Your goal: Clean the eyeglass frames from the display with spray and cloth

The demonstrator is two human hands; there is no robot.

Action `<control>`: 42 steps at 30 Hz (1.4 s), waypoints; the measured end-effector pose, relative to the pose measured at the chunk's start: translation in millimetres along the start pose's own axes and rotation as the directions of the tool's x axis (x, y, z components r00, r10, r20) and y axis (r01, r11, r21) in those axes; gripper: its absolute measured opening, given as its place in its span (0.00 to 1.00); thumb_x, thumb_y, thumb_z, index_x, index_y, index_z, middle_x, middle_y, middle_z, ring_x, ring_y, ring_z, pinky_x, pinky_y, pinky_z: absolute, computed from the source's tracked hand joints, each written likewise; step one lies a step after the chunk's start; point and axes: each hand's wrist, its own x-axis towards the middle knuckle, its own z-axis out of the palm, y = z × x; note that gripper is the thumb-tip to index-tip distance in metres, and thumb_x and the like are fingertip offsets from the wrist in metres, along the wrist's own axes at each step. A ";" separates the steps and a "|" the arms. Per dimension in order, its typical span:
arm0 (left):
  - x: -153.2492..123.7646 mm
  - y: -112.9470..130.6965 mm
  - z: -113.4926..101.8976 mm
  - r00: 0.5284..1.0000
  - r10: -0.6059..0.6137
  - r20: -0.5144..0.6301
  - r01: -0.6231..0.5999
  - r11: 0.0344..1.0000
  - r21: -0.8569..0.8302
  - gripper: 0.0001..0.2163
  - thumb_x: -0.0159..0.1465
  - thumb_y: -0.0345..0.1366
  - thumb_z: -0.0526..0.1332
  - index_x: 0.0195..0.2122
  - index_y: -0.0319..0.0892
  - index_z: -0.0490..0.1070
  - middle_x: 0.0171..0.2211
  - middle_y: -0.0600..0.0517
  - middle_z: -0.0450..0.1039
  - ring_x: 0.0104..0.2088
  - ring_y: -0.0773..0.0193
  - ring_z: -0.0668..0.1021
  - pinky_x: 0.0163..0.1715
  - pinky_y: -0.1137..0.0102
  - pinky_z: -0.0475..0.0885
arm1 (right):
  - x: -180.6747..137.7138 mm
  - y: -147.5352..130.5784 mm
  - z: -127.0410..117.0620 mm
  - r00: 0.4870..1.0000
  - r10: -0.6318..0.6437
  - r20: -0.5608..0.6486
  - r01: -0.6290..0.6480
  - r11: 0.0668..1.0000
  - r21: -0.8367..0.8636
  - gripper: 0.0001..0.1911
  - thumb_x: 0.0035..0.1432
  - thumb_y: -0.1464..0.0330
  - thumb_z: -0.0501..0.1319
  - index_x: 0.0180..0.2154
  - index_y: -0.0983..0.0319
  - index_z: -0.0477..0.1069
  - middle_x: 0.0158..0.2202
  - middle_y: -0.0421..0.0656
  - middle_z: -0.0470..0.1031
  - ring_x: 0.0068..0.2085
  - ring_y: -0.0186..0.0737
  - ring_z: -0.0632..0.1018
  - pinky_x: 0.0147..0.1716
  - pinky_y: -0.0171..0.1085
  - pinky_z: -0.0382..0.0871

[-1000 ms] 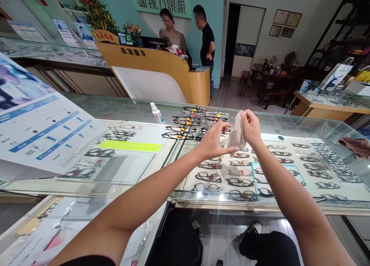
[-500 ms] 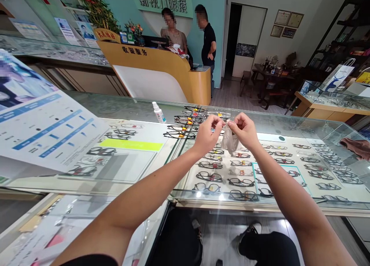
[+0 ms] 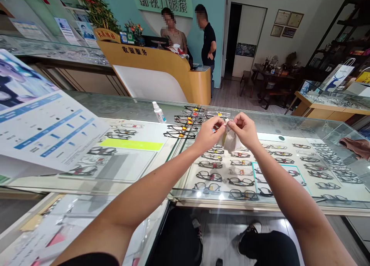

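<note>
Both hands meet above the glass display case, pinching a pale cloth (image 3: pixel 231 141) that hangs down between them. My left hand (image 3: pixel 210 131) is closed at the cloth's upper left edge, thumb and forefinger together. My right hand (image 3: pixel 245 130) grips its top with thumb and fingers. Whether anything is wrapped inside the cloth is hidden. Just left of my left hand, several eyeglasses (image 3: pixel 185 121) with coloured stickers lie in a column on the glass top. A white spray bottle (image 3: pixel 158 112) stands upright farther left.
Rows of eyeglasses (image 3: pixel 241 182) lie inside the case. A large printed leaflet (image 3: pixel 54 123) stands at the left, and a brown cloth (image 3: pixel 357 147) lies at the far right. Beyond the case, two people are at a wooden counter (image 3: pixel 162 71).
My left hand has shifted slightly right along the cloth, and the cloth is spread a little wider toward it. My right hand stays nearly where it was.
</note>
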 end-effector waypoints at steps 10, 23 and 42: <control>10.7 -12.4 -4.0 0.935 -0.343 0.091 0.352 0.856 -0.378 0.13 0.64 0.47 0.61 0.31 0.44 0.62 0.27 0.55 0.62 0.27 0.65 0.66 0.28 0.71 0.62 | 1.1 -2.0 -8.3 0.986 -0.112 -0.125 0.074 0.959 -0.273 0.03 0.62 0.67 0.58 0.39 0.56 0.63 0.38 0.41 0.76 0.36 0.39 0.75 0.37 0.38 0.67; 9.0 -1.1 -25.0 0.584 -0.447 0.678 0.773 0.562 -0.295 0.24 0.41 0.45 0.80 0.34 0.38 0.76 0.29 0.47 0.80 0.26 0.61 0.79 0.26 0.70 0.73 | 2.6 -4.1 -12.5 0.928 -0.201 -0.312 0.116 0.956 -0.270 0.07 0.68 0.60 0.57 0.40 0.56 0.65 0.33 0.39 0.69 0.32 0.37 0.70 0.34 0.38 0.64; 0.0 -4.4 -27.2 0.692 -0.284 0.664 0.676 0.577 -0.458 0.32 0.41 0.40 0.71 0.50 0.39 0.77 0.37 0.41 0.83 0.32 0.52 0.83 0.28 0.67 0.75 | 9.8 6.9 -25.3 0.928 -0.141 -0.344 0.023 0.945 -0.326 0.09 0.65 0.59 0.60 0.35 0.56 0.65 0.28 0.36 0.67 0.30 0.37 0.68 0.34 0.38 0.61</control>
